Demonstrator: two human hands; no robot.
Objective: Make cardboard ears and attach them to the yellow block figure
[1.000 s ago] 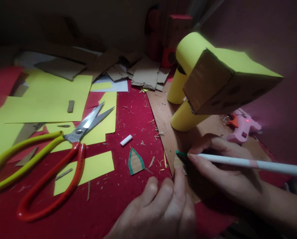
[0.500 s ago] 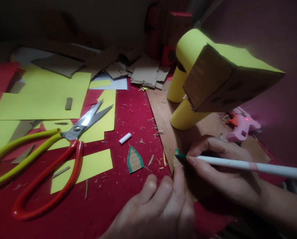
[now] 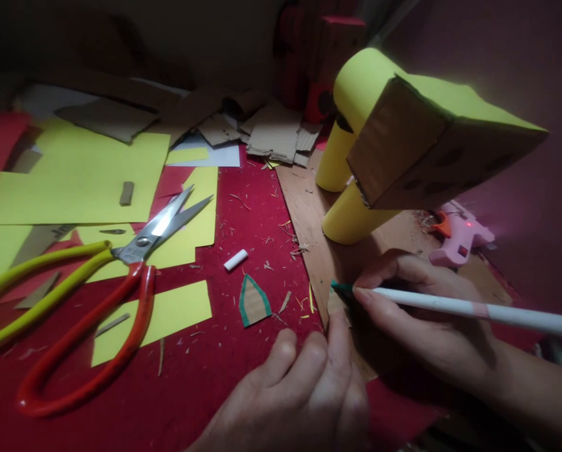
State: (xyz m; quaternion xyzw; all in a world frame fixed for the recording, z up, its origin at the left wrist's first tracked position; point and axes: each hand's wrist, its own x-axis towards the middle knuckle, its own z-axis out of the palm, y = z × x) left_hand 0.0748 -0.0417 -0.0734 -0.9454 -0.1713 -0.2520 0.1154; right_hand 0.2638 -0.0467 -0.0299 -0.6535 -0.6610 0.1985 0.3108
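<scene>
The red tabletop (image 3: 252,220), clocked from the view's centre, bears a yellow-and-cardboard model (image 3: 403,141) at 2 and scissors (image 3: 144,242) near 9. At 6 the left hand (image 3: 304,389) has bent fingers touching a small cardboard piece (image 3: 336,302) at 5; whether they pinch it, I cannot tell. At 4 the right hand (image 3: 434,333) has fingers closed around a white marker (image 3: 478,309).

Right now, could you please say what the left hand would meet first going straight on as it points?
Past the cardboard piece it touches, the left hand would probably meet the green marker tip, though depth is unclear.
</scene>
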